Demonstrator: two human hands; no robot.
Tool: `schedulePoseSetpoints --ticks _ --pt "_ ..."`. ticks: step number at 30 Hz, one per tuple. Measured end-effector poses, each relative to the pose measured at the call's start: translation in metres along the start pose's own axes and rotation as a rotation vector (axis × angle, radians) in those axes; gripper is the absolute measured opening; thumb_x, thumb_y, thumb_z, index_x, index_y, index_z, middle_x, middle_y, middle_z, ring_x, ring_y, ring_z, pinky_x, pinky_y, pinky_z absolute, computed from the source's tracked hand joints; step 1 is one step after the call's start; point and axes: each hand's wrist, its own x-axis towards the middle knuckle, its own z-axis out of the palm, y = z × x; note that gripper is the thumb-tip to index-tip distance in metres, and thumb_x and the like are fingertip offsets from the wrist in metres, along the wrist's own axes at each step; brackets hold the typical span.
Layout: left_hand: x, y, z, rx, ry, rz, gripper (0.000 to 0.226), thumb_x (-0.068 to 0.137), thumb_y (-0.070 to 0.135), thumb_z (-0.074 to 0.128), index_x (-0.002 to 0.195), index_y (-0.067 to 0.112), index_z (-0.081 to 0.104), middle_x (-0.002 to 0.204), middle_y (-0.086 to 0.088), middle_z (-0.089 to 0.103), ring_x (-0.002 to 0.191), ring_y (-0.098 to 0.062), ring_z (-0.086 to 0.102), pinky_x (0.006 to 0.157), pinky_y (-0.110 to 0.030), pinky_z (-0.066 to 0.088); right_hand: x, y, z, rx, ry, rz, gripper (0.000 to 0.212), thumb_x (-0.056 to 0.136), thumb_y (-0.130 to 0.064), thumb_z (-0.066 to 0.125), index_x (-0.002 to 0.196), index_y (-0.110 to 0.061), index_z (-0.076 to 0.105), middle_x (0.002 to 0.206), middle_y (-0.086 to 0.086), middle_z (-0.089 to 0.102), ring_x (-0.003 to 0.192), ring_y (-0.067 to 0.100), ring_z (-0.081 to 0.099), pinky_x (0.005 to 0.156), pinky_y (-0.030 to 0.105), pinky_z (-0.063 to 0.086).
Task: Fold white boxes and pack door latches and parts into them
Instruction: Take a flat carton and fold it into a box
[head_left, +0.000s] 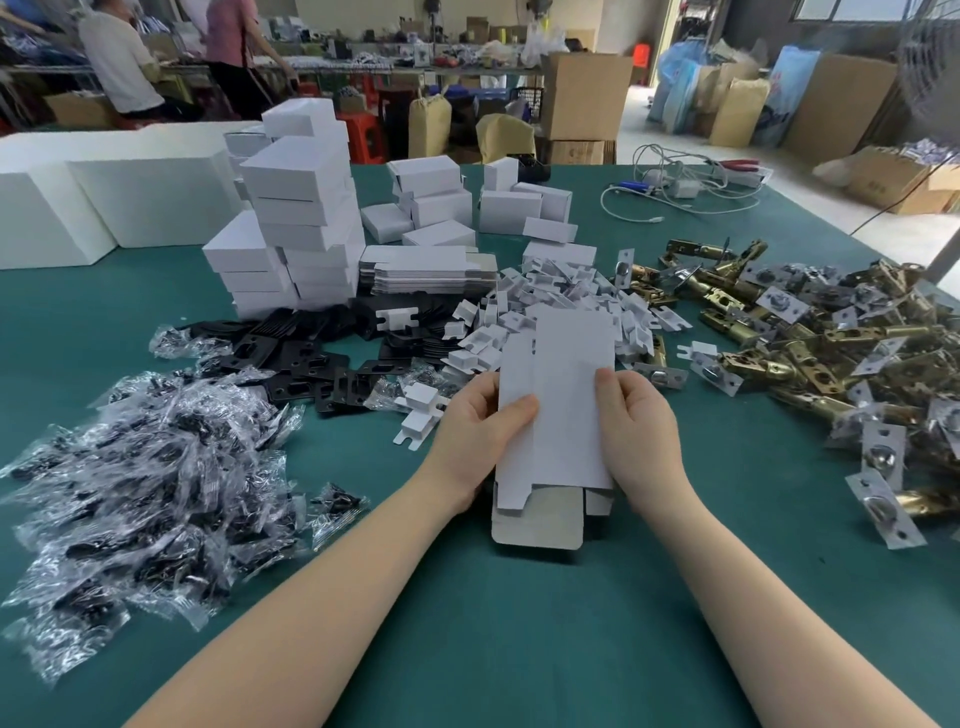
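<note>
Hands meet over the green tabletop (519, 649): the left hand (475, 436) and right hand (636, 426) each have a grip on a side edge of an unfolded white box blank (563, 395), thumbs pressed on its face, its end flaps hanging open. Brass door latches (810, 332) lie heaped to the right, bagged black parts (140, 467) to the left, finished white boxes (301, 218) stacked behind.

Bright, even daylight (from the right); edges bowed, background soft.

One head-worn wide-angle view looks forward and down, close over the green counter (467, 649). Forearms enter from 6 o'clock; the workshop's far end lies toward 12 o'clock.
</note>
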Motion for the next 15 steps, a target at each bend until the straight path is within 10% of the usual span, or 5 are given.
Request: schedulePoseSetpoints --ticks 6,10,15 --pt "-0.0022 -0.0033 0.0004 0.477 0.198 0.189 0.032 0.098 0.037 0.054 0.079 0.012 0.049 0.066 0.016 0.047 0.061 -0.001 0.041 0.058 -0.018 0.037 -0.0042 -0.0009 0.0043 -0.002 0.012 -0.017 0.042 0.102 -0.035 0.042 0.064 -0.017 0.036 0.054 -0.012 0.035 0.049 0.005 0.031 0.045 0.018 0.028" --pt "-0.0007 -0.0010 -0.0035 0.543 0.205 0.237 0.048 0.092 0.047 0.047 0.099 0.000 0.054 0.089 -0.020 0.060 0.074 -0.023 0.051 0.071 -0.041 0.045 -0.0098 0.0011 0.0070 -0.131 -0.074 -0.045 0.043 0.104 -0.036 0.036 0.069 -0.012 0.040 0.061 -0.003 0.045 0.054 0.007 0.035 0.049 0.021 0.030" --pt "-0.0008 -0.0015 -0.0024 0.580 0.196 0.261 0.055 0.091 0.051 0.043 0.102 -0.002 0.051 0.090 -0.026 0.059 0.071 -0.014 0.043 0.070 -0.045 0.043 -0.0073 -0.0010 0.0093 -0.152 -0.070 -0.036 0.041 0.105 -0.034 0.036 0.077 -0.005 0.044 0.068 0.005 0.050 0.061 0.016 0.037 0.050 0.024 0.028"
